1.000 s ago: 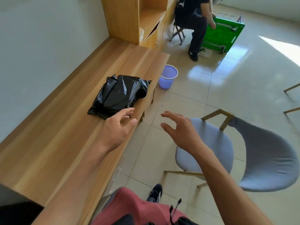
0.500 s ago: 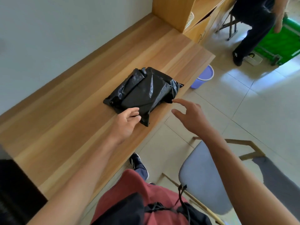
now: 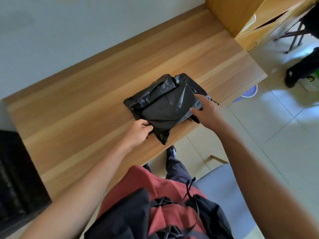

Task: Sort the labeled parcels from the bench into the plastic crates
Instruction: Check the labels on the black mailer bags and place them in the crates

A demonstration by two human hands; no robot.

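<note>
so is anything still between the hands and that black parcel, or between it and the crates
Nothing visible separates them: the left hand pinches the near edge of the black parcel, and the right hand touches its right side, on the wooden bench. No plastic crate is in view, so the path to one cannot be judged.

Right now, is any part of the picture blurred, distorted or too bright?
Head view: the black parcel on the bench is fairly sharp with small glare streaks; the seated person at the right edge is motion-blurred; sun patches wash out the floor tiles; the wide lens bends the bench edges.
</note>
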